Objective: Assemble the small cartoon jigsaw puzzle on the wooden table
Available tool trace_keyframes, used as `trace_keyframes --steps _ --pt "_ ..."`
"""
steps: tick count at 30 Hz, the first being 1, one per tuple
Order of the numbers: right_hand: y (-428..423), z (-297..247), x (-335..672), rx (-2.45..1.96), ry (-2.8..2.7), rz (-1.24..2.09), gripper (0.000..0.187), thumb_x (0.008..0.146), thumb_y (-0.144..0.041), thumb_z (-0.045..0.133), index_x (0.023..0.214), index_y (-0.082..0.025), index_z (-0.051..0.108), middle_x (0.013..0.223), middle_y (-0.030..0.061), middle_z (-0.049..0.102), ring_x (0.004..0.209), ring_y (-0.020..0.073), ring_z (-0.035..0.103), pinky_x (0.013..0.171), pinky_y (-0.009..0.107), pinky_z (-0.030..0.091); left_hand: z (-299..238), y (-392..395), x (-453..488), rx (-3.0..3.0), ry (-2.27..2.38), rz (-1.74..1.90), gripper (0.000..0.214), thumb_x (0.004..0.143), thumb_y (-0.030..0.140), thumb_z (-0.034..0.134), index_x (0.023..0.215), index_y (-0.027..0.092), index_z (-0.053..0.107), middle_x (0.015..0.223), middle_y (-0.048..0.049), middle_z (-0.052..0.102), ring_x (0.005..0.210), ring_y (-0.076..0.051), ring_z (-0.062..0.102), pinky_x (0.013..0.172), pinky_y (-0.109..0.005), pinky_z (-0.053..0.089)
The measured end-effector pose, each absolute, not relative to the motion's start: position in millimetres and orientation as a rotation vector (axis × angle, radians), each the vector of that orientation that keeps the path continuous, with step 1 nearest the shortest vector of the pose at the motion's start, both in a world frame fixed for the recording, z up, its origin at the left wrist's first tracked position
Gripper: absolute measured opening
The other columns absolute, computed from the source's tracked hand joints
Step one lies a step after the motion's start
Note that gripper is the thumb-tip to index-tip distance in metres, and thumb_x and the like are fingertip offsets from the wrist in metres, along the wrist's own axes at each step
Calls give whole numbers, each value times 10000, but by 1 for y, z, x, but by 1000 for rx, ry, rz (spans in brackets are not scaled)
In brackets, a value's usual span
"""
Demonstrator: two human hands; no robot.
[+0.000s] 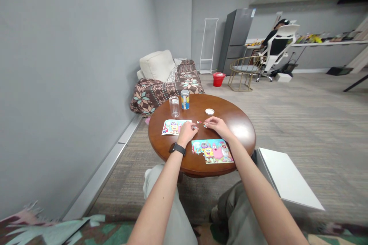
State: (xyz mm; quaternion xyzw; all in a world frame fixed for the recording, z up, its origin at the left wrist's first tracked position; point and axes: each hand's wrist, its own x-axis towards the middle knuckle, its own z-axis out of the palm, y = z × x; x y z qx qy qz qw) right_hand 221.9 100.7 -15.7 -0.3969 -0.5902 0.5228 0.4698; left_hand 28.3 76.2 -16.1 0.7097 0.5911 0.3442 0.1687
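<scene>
A partly assembled cartoon jigsaw puzzle (pixel 217 152) lies near the front of the round wooden table, its lower left corner open. Just beyond its left part, my left hand (pixel 187 133) has its fingers curled together round a small puzzle piece (pixel 194 127). My right hand (pixel 217 125) reaches in above the puzzle, thumb and fingers pinched on another small piece (pixel 205 125) at the tabletop. Between the two hands are loose red and white pieces (pixel 199 122). A printed picture sheet (pixel 169 127) with the same characters lies partly behind my left hand.
Towards the back of the table (pixel 244 122) stand a clear glass (pixel 174 108) and a tin (pixel 185 100); a round lid (pixel 209 111) lies to their right. A white box (pixel 290 176) is at the right. Beyond are a covered sofa (pixel 172 88), a red bucket (pixel 219 79) and a seated person.
</scene>
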Motion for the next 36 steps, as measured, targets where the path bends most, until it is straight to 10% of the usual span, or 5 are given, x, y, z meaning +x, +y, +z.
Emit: trace_keyframes --steps 36 --pt "104 -20 218 -926 -1366 1403 351 565 -388 865 773 -189 664 850 69 772 822 202 717 860 379 567 -11 71 29 2021 1551 979 159 713 132 718 693 191 573 762 -5 583 765 -172 569 779 -311 463"
